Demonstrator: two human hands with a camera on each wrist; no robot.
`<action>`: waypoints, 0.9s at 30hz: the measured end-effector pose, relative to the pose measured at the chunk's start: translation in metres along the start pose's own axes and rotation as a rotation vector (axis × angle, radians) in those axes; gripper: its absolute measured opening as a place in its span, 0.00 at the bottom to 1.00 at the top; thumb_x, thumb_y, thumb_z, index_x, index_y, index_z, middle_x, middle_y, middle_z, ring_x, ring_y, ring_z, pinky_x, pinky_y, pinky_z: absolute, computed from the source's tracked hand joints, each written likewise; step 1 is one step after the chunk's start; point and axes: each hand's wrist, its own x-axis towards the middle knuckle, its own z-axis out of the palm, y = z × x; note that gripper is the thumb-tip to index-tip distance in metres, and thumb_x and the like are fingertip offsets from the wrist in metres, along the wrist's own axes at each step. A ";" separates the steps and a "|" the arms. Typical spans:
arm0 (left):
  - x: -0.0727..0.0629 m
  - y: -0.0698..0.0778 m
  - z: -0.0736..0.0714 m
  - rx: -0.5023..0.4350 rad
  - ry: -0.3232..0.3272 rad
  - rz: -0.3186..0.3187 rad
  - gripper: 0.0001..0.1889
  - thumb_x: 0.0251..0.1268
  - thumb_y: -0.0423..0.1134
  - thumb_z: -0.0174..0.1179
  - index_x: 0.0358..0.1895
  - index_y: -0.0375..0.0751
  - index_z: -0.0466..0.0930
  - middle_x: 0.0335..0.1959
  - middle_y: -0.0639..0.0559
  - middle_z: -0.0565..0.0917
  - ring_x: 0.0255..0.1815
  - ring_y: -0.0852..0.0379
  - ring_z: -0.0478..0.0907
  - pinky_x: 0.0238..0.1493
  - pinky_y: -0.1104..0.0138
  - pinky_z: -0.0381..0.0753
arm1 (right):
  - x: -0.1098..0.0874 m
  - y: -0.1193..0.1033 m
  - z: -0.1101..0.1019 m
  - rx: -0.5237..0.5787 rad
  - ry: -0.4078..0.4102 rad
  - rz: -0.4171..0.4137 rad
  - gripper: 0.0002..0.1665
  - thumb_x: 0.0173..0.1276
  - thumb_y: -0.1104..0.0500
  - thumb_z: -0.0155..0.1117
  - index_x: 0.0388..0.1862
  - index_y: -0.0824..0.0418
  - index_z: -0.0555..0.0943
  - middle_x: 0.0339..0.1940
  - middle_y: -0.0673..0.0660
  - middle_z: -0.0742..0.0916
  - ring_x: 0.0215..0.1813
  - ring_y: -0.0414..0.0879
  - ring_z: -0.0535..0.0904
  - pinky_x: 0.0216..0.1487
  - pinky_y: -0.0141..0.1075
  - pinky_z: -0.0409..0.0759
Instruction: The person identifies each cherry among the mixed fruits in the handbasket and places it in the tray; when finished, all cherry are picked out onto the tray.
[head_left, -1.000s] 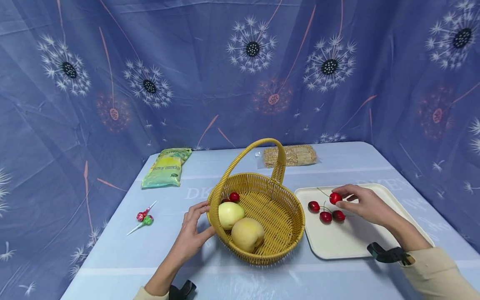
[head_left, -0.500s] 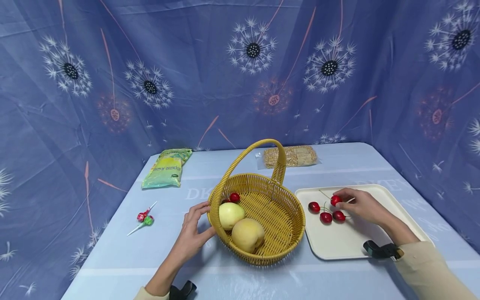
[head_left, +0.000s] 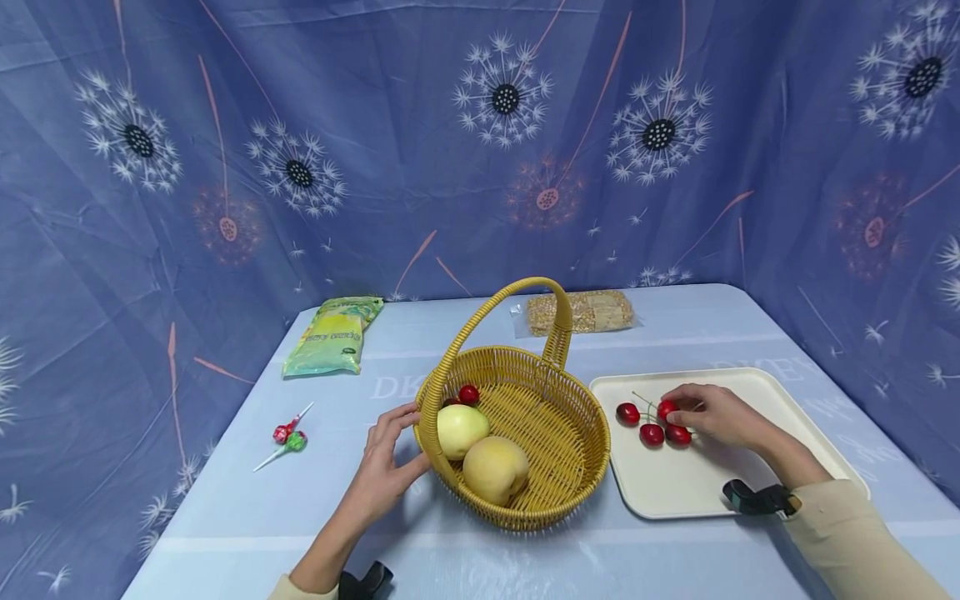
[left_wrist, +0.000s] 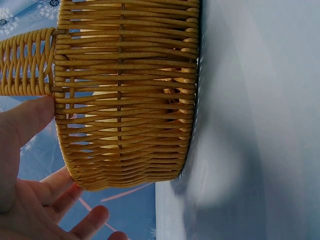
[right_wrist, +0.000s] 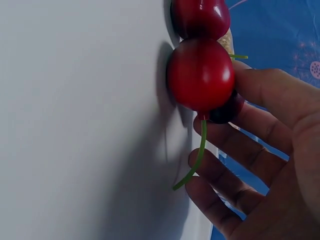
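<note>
My right hand (head_left: 716,414) pinches a red cherry (head_left: 667,409) between thumb and forefinger, low over the cream tray (head_left: 720,487). In the right wrist view that cherry (right_wrist: 227,110) is partly hidden behind a brighter cherry (right_wrist: 200,75) with a green stem. Other cherries (head_left: 652,435) lie close around it. My left hand (head_left: 386,458) rests against the left side of the yellow woven basket (head_left: 558,450), thumb and fingertips touching its outside below the handle. Inside the basket are a pale green-yellow fruit (head_left: 461,431), a larger yellow fruit (head_left: 495,470) and red cherries (head_left: 468,394).
A green and yellow packet (head_left: 333,336) lies at the back left, and a clear bag of grainy food (head_left: 581,312) behind the basket. Two lollipops, one red (head_left: 283,432) and one green (head_left: 295,442), lie at left. A blue patterned curtain (head_left: 420,167) hangs behind the table.
My right hand has come down a little with its cherry, which now sits lower and against the other cherries. The left hand and the basket have stayed in place.
</note>
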 end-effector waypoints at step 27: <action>0.000 -0.002 0.001 -0.003 0.014 0.029 0.27 0.52 0.42 0.69 0.57 0.46 0.73 0.67 0.49 0.67 0.65 0.49 0.59 0.60 0.45 0.60 | 0.001 -0.029 -0.010 -0.068 0.086 -0.043 0.22 0.62 0.49 0.66 0.51 0.60 0.81 0.47 0.56 0.85 0.48 0.51 0.77 0.50 0.45 0.75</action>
